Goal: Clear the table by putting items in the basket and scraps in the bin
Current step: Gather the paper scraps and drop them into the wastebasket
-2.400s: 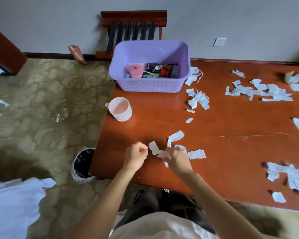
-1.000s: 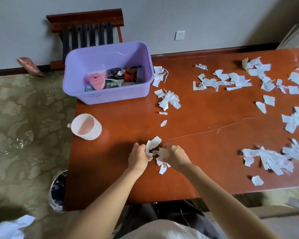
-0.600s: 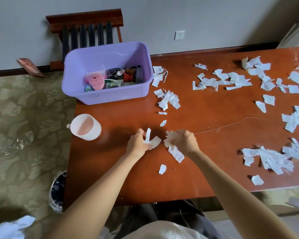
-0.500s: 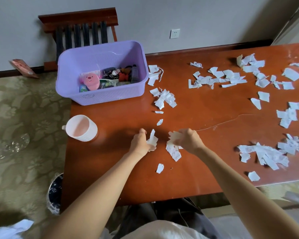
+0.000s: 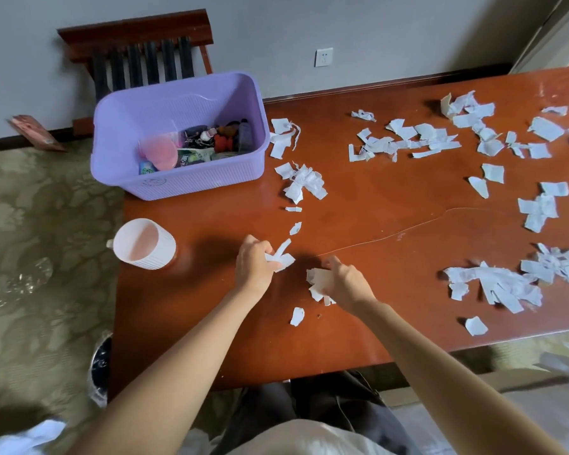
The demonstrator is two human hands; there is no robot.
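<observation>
My left hand [image 5: 255,269] is closed on a few white paper scraps [image 5: 281,257] just above the brown table [image 5: 358,208]. My right hand [image 5: 347,284] grips another bunch of scraps [image 5: 317,280] close beside it. One loose scrap [image 5: 297,316] lies on the table just in front of both hands. A purple basket [image 5: 178,182] holding several small items stands at the table's far left corner. The bin [image 5: 100,369], lined with a dark bag, sits on the floor under the table's near left corner, partly hidden.
A white ribbed cup [image 5: 143,243] stands left of my hands. Several scrap piles lie by the basket [image 5: 301,183], at the far middle [image 5: 404,142] and on the right [image 5: 496,285]. A wooden chair [image 5: 138,54] stands behind the basket.
Both hands gathered scraps near the front edge, lifted them and drew slightly apart. One scrap dropped onto the table in front of them. The view shifted right.
</observation>
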